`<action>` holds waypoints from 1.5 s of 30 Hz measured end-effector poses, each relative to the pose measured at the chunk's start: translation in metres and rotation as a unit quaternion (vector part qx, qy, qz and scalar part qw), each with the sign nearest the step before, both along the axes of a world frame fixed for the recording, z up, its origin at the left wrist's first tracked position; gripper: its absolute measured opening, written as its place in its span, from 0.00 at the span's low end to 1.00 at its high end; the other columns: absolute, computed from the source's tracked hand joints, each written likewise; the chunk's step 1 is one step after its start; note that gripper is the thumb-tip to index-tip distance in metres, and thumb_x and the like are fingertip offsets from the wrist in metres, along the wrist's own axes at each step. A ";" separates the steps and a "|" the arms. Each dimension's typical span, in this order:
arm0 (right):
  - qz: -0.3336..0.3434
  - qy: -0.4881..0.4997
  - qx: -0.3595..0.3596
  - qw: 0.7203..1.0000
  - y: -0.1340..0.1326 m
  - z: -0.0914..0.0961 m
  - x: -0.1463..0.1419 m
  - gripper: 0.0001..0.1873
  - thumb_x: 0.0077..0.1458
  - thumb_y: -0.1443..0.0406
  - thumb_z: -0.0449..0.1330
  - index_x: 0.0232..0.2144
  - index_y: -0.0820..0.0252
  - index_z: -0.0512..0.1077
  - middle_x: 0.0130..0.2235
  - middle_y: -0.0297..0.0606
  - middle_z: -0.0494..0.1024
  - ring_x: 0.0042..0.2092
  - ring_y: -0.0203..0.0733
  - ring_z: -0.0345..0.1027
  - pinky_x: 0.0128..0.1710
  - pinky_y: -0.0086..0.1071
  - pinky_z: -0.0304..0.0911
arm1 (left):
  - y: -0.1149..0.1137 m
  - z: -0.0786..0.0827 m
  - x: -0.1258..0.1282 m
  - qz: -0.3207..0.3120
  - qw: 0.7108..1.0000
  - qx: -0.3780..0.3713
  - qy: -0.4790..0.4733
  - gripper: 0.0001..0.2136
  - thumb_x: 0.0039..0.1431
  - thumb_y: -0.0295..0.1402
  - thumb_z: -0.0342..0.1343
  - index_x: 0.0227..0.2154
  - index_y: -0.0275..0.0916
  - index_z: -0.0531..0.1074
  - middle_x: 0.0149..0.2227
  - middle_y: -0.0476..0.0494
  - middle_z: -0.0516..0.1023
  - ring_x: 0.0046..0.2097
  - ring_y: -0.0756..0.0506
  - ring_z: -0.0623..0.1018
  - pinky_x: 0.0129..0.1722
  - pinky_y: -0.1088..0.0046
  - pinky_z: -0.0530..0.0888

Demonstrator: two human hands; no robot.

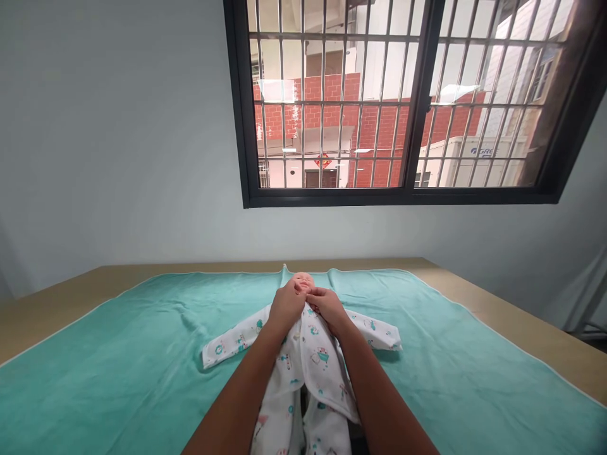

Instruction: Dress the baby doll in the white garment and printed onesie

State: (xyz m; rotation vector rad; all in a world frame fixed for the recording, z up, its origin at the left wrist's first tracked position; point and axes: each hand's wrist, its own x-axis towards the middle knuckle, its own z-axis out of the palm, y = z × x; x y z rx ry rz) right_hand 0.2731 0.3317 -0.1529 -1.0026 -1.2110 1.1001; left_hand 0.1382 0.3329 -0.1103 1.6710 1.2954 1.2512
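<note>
Both forearms reach up-frame to a baby doll (302, 280) in a printed romper (310, 354); left hand (286, 306) and right hand (327, 305) pinch its collar, seemingly fastening the neckline; next calls for fine fingertip alignment.

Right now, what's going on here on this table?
A person is working with both bare hands on a baby doll that lies face up on a teal blanket spread over a wooden table. The doll wears a white printed sleepsuit with its sleeves spread out to the sides. The left hand and right hand both pinch the suit at the neckline, just under the doll's chin. A barred window is on the wall behind.
</note>
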 end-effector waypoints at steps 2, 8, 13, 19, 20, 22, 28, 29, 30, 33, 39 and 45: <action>-0.004 -0.006 0.000 1.000 0.000 0.000 0.000 0.10 0.41 0.60 0.65 0.24 0.62 0.74 0.19 0.26 0.64 0.23 0.30 0.50 0.24 0.27 0.44 | -0.002 0.001 -0.002 -0.009 1.000 0.001 0.010 0.06 0.45 0.29 0.62 0.22 0.41 0.69 0.26 0.46 0.75 0.32 0.45 0.72 0.30 0.75 0.60; -0.010 -0.020 -0.008 1.000 -0.004 0.005 0.000 0.14 0.44 0.56 0.64 0.27 0.61 0.72 0.19 0.27 0.64 0.22 0.30 0.51 0.23 0.27 0.46 | 0.005 -0.006 -0.008 -0.057 0.998 -0.016 -0.010 0.05 0.46 0.25 0.57 0.29 0.39 0.71 0.27 0.47 0.77 0.29 0.48 0.73 0.29 0.76 0.63; -0.052 -0.065 -0.023 0.996 -0.001 0.010 0.000 0.20 0.47 0.49 0.61 0.22 0.59 0.67 0.17 0.28 0.65 0.20 0.31 0.53 0.22 0.28 0.48 | 0.006 -0.003 -0.008 -0.089 0.994 -0.042 -0.047 0.10 0.47 0.22 0.52 0.34 0.38 0.70 0.27 0.48 0.76 0.23 0.52 0.71 0.23 0.79 0.61; -0.064 -0.120 -0.053 0.989 0.005 0.015 0.003 0.12 0.40 0.61 0.67 0.17 0.59 0.68 0.13 0.28 0.65 0.18 0.32 0.56 0.20 0.29 0.47 | 0.006 0.002 -0.012 -0.081 0.996 -0.028 -0.023 0.16 0.45 0.22 0.55 0.39 0.39 0.72 0.30 0.47 0.78 0.22 0.53 0.69 0.22 0.78 0.60; -0.064 -0.118 -0.057 0.989 0.005 0.015 0.004 0.11 0.40 0.63 0.66 0.16 0.59 0.68 0.13 0.28 0.65 0.18 0.32 0.56 0.20 0.29 0.47 | 0.007 0.001 -0.012 -0.070 0.997 -0.014 -0.013 0.13 0.45 0.23 0.56 0.36 0.38 0.73 0.30 0.47 0.77 0.25 0.52 0.70 0.24 0.78 0.62; -0.061 -0.100 -0.062 0.991 0.003 0.016 0.004 0.10 0.40 0.64 0.64 0.16 0.59 0.67 0.14 0.28 0.64 0.19 0.32 0.56 0.21 0.28 0.48 | 0.008 -0.001 -0.013 -0.054 0.998 0.011 0.011 0.04 0.45 0.25 0.58 0.27 0.37 0.74 0.28 0.47 0.76 0.29 0.50 0.71 0.28 0.77 0.62; -0.026 -0.012 -0.074 0.997 -0.007 0.018 0.004 0.12 0.43 0.61 0.64 0.17 0.60 0.65 0.17 0.29 0.63 0.21 0.30 0.53 0.21 0.27 0.50 | 0.009 -0.008 -0.008 -0.047 0.996 0.033 0.070 0.12 0.47 0.29 0.59 0.11 0.39 0.68 0.17 0.49 0.69 0.28 0.48 0.69 0.27 0.75 0.58; -0.022 -0.001 -0.076 0.997 -0.008 0.018 0.004 0.12 0.43 0.61 0.64 0.17 0.60 0.66 0.18 0.29 0.63 0.21 0.30 0.53 0.21 0.27 0.50 | 0.009 -0.009 -0.007 -0.046 0.995 0.035 0.077 0.12 0.47 0.28 0.59 0.11 0.39 0.67 0.16 0.49 0.68 0.28 0.48 0.69 0.27 0.75 0.58; -0.019 0.008 -0.079 0.997 -0.009 0.019 0.004 0.12 0.42 0.62 0.64 0.18 0.60 0.67 0.18 0.29 0.63 0.21 0.30 0.53 0.21 0.27 0.50 | 0.010 -0.009 -0.007 -0.044 0.995 0.037 0.082 0.12 0.47 0.28 0.58 0.11 0.39 0.67 0.16 0.50 0.69 0.28 0.48 0.69 0.27 0.75 0.58; -0.018 0.030 -0.087 0.996 -0.009 0.019 0.004 0.11 0.42 0.62 0.65 0.18 0.62 0.68 0.19 0.30 0.64 0.21 0.29 0.54 0.21 0.26 0.51 | 0.012 -0.011 -0.008 -0.040 0.994 0.040 0.091 0.11 0.46 0.27 0.57 0.11 0.39 0.68 0.17 0.50 0.70 0.27 0.48 0.68 0.27 0.74 0.57; -0.025 0.055 -0.099 0.993 -0.007 0.018 0.004 0.12 0.42 0.63 0.66 0.18 0.62 0.68 0.19 0.31 0.65 0.21 0.30 0.55 0.20 0.26 0.53 | 0.016 -0.016 -0.010 -0.030 0.997 0.018 0.072 0.08 0.47 0.28 0.52 0.15 0.39 0.66 0.18 0.51 0.69 0.23 0.50 0.65 0.25 0.74 0.56; -0.017 0.059 -0.093 0.994 -0.010 0.021 0.002 0.13 0.40 0.62 0.68 0.18 0.63 0.68 0.18 0.28 0.63 0.21 0.27 0.53 0.19 0.24 0.51 | 0.014 -0.015 -0.008 -0.037 0.999 -0.001 0.035 0.05 0.46 0.30 0.52 0.18 0.38 0.68 0.20 0.51 0.71 0.25 0.50 0.68 0.27 0.75 0.60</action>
